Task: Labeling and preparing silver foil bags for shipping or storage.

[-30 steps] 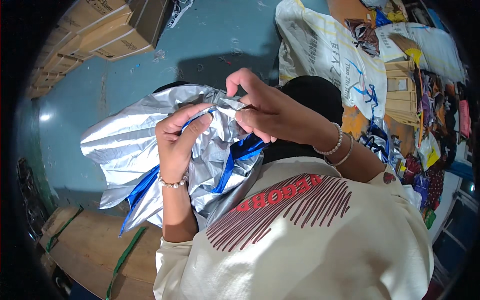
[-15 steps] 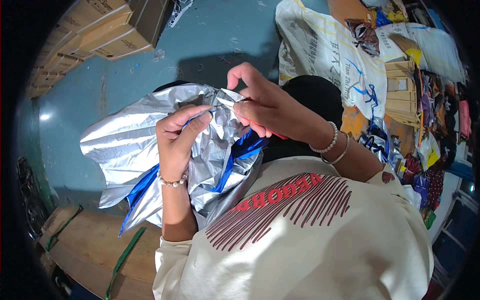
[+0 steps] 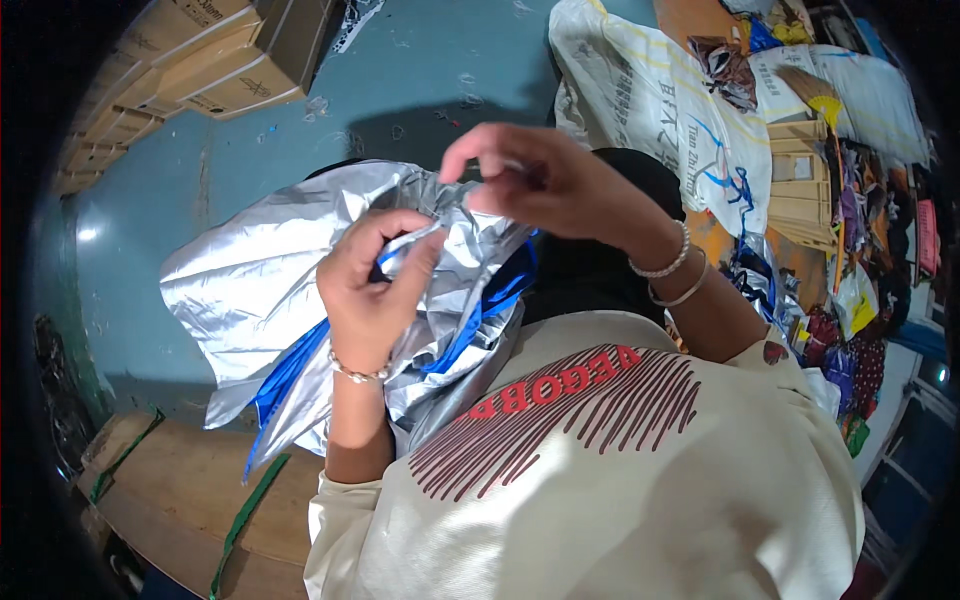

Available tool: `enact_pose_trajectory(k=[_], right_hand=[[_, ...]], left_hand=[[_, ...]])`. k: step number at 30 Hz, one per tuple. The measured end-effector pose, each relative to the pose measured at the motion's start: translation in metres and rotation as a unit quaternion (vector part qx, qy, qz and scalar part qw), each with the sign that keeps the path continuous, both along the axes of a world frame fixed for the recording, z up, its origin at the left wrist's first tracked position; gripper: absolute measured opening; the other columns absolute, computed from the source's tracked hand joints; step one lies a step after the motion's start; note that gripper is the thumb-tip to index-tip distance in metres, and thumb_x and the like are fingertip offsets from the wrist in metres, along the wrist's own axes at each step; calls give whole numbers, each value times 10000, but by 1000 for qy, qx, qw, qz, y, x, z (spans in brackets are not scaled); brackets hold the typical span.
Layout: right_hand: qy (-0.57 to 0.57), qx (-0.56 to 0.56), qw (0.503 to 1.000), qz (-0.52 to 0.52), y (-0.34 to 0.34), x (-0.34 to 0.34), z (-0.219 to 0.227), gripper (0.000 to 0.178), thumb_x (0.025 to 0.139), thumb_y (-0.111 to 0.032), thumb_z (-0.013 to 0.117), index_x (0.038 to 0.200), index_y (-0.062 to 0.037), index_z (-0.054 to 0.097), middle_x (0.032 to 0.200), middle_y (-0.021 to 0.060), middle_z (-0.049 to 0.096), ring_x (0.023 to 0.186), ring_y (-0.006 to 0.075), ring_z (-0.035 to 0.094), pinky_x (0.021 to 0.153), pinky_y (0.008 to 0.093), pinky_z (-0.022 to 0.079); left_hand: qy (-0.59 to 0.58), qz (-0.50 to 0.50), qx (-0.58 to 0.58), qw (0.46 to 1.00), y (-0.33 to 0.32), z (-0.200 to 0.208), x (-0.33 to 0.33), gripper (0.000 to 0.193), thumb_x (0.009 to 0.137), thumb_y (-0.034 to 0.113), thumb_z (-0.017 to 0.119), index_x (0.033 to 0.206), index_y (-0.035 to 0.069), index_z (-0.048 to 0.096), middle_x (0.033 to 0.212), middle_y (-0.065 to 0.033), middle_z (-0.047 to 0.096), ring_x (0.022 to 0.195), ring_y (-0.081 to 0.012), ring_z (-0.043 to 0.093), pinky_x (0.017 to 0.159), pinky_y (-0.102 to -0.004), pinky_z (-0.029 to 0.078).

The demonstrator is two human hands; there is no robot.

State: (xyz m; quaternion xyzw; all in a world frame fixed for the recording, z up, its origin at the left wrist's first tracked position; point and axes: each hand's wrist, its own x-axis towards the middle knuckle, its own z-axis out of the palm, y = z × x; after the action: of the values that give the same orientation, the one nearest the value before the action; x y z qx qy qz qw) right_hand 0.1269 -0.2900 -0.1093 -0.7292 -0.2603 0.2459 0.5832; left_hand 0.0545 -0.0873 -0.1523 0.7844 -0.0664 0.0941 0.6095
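Up close, left hand (image 3: 372, 290) and right hand (image 3: 540, 180), each grip pinched on crumpled silver sheet (image 3: 260, 290); cardboard boxes (image 3: 210, 60) behind.

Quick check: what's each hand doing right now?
Left hand: closed, pinching the silver fabric.
Right hand: fingertips pinched just above the fabric's bunched top; hold cannot be told.
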Motion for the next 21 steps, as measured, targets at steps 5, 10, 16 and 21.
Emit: enact_pose_trajectory(k=[5, 10, 16, 21], right_hand=[[-79, -70, 994, 14, 12, -7, -7, 144, 886, -67, 586, 1028, -76, 608, 685, -40, 498, 569, 44, 335, 513, 196, 263], [20, 67, 998, 8, 6, -6, -13, 104, 923, -92, 552, 1017, -78, 594, 747, -42, 515, 575, 41, 332, 512, 191, 260], [96, 129, 987, 3, 4, -8, -12, 88, 962, -131, 509, 987, -75, 572, 807, -44, 525, 573, 37, 340, 508, 183, 261], [197, 169, 966, 23, 1, -6, -6, 91, 958, -155, 521, 967, -74, 562, 783, -46, 524, 570, 38, 348, 504, 181, 266]], left_hand=[[-95, 30, 92, 991, -5, 4, -2, 135, 699, -18, 729, 804, 23, 655, 771, -56, 646, 645, -168, 529, 615, -253, 428], [-133, 42, 108, 984, -5, 3, -2, 133, 692, -10, 738, 779, 30, 645, 767, -50, 639, 642, -171, 527, 607, -253, 424], [-121, 51, 102, 986, -8, 9, -3, 132, 695, -4, 747, 768, 27, 641, 759, -47, 636, 636, -161, 521, 594, -248, 418], [-37, 39, 32, 998, -5, 6, -6, 143, 690, -2, 757, 774, 24, 645, 755, -48, 637, 626, -154, 512, 584, -244, 412]])
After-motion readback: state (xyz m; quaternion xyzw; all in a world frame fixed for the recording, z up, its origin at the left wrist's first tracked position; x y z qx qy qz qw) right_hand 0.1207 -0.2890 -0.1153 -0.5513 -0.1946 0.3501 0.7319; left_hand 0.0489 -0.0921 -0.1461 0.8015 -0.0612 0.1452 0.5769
